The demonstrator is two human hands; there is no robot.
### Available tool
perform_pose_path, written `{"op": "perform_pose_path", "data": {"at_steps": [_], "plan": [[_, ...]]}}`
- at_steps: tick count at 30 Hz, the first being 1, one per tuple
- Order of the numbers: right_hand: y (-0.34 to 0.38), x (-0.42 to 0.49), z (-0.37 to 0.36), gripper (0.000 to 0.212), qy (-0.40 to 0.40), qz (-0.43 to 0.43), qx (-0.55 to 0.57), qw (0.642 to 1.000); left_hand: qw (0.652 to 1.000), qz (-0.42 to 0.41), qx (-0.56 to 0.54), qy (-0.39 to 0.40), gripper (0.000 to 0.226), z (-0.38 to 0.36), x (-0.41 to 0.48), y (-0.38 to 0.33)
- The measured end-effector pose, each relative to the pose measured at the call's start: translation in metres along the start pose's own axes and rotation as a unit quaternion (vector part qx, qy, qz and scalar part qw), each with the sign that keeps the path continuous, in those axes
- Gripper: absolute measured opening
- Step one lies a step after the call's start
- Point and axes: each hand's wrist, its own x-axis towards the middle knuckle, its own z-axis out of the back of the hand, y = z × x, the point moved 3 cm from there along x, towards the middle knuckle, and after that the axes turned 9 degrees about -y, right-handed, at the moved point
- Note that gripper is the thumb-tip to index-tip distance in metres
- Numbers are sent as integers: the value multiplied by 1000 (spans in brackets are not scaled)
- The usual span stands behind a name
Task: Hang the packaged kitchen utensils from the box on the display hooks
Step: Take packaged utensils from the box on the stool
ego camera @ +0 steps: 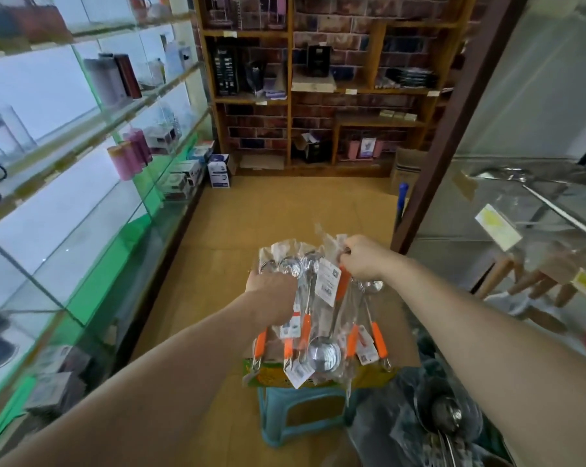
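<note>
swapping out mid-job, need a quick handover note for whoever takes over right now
Left hand: grips a bundle of plastic-packaged steel ladles with orange handles.
Right hand: pinches the top of one packaged ladle, bowl hanging down.
Both are above the yellow-green cardboard box on the teal plastic stool.
Done: ladles lifted from the box.
Left: hang every one; the hooks are not clearly visible.

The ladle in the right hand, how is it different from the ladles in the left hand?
The single ladle, pinched by the right hand, has its bowl nearest the person and its orange handle far. The bundle of ladles in the left hand lies the other way: bowls far, handles near. One is alone, the bundle is several. All have orange handles, clear wrap and white tags.
</note>
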Motion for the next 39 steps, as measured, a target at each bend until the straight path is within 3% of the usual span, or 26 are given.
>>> {"op": "perform_pose_path", "data": {"at_steps": [4,8,20,24,29,32,33,35,37,39], "plan": [[-17,53,-14,41,24,18,-5,1000,1000,2,3,30,27,-24,30,0],[-32,102,-33,26,12,1,50,999,999,2,12,53,14,-47,55,1],[-69,202,-98,24,-43,-47,17,998,998,-2,2,68,14,-107,116,12],[-78,220,-120,29,-52,-74,3,996,997,8,-22,80,19,-126,125,17],[-85,217,-144,50,-49,-73,-15,996,995,17,-27,91,17,-138,128,19],[-78,201,-139,36,-113,-28,-47,992,996,19,-28,84,17,-137,130,17],[-76,196,-141,27,-102,-8,-54,993,996,15,-26,80,17,-135,130,16],[-76,183,-155,15,-5,21,-60,998,997,7,-21,70,17,-133,129,14],[-80,165,-173,15,92,9,-70,993,998,6,-19,67,14,-132,128,11],[-81,151,-183,26,116,-7,-63,991,998,4,-7,66,12,-135,125,8]]}}
